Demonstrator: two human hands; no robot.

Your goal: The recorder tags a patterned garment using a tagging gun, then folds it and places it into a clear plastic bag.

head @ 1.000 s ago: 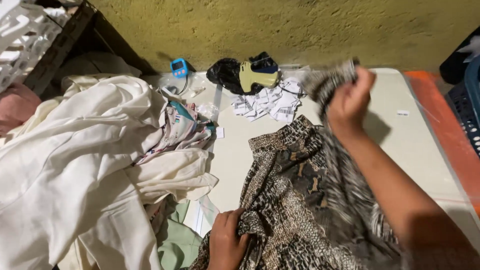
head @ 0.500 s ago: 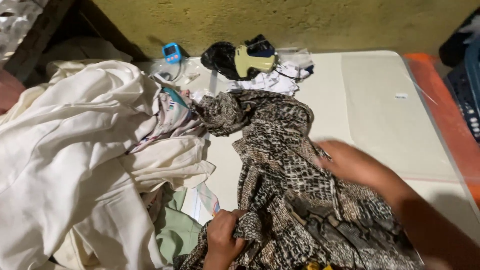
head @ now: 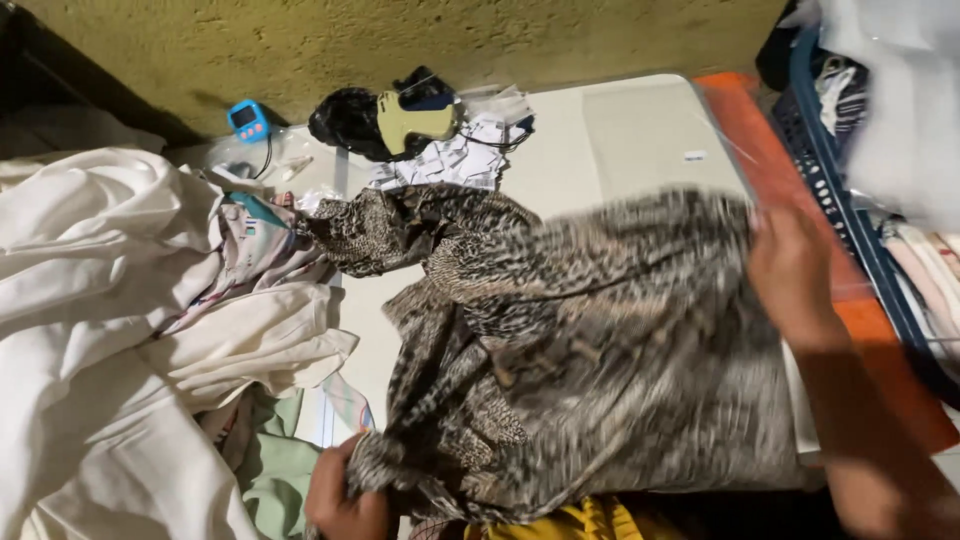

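One brown-and-black animal-print fabric garment (head: 600,350) lies spread over the pale worktop (head: 640,140), the left hand (head: 340,500) closed in a grip on its near corner and the right hand (head: 790,265) pinching its far edge. One heap of cream cloth (head: 110,330) lies just beside it on the left. The stretched cloth could, I judge, sweep the pile of small white paper tags (head: 450,160), the one yellow tagging gun (head: 415,118) or the one blue timer (head: 248,120) off the back.

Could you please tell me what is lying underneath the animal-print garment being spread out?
The animal-print garment lies over the pale table. Yellow cloth peeks out at its near edge; anything else beneath is covered.
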